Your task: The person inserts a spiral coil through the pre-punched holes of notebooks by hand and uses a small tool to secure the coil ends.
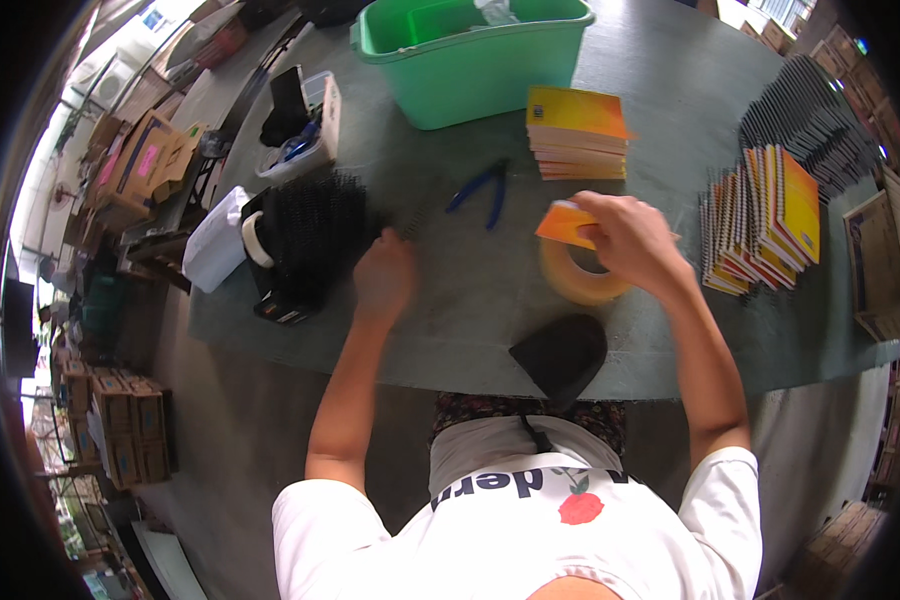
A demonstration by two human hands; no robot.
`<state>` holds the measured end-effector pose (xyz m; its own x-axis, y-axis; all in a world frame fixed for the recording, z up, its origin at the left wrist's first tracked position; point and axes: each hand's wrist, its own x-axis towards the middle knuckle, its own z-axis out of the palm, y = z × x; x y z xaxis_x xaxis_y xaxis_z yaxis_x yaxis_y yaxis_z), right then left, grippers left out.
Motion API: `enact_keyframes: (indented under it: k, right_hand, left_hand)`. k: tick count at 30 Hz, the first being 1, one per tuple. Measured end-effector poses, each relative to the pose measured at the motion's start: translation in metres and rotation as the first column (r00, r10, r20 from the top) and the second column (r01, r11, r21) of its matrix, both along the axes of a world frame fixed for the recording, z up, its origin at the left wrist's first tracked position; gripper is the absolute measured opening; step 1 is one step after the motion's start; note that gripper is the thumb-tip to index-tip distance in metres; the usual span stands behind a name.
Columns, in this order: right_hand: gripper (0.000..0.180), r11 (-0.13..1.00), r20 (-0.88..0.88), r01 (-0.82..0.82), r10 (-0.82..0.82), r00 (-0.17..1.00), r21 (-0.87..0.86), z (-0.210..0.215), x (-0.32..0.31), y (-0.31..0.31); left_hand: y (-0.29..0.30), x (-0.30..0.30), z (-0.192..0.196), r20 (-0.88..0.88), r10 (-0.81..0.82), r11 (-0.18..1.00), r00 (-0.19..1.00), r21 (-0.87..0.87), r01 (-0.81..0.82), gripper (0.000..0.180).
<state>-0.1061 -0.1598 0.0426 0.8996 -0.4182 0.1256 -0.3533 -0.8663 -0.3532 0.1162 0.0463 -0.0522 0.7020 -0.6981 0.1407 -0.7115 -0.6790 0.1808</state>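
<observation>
My left hand is closed, with a thin dark spiral binding coil rising from its fingertips, blurred by motion. Beside it, a bundle of black spiral coils lies in a black holder. My right hand grips a small orange notebook by its far edge, over a roll of tape. Between and beyond my hands, blue-handled pliers lie spread on the table. Past my right hand stands a stack of yellow-orange notebooks.
A green tub stands at the back. Spiral-bound notebooks lean in rows at right, before more black coils. A dark rounded pad lies at the table's near edge. A white bin holds tools at left.
</observation>
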Motion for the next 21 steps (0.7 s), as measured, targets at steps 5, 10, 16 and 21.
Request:
enact_keyframes:
  k: [5, 10, 16, 21]
  right_hand:
    - [0.016, 0.995, 0.112, 0.049, -0.059, 0.992, 0.088, 0.0, 0.007, -0.001]
    - [0.016, 0.998, 0.121, 0.039, -0.046, 0.992, 0.058, -0.006, 0.009, 0.001]
    - [0.022, 0.996, -0.009, 0.048, -0.049, 0.999, -0.071, -0.011, 0.015, 0.01]
    - [0.028, 0.995, 0.042, 0.071, -0.068, 0.997, -0.071, -0.014, 0.012, 0.009]
  left_hand:
    - [-0.014, -0.005, 0.061, -0.157, -0.181, 0.798, 0.971, -0.6, 0.052, 0.019]
    - [-0.043, -0.024, 0.091, -0.562, -0.432, 0.751, 0.706, -0.657, -0.064, 0.034]
    - [-0.069, -0.088, 0.039, -0.477, -0.53, 0.847, 0.701, -0.255, 0.467, 0.051]
    - [-0.07, -0.08, 0.058, -0.505, -0.531, 0.806, 0.68, -0.548, 0.222, 0.033]
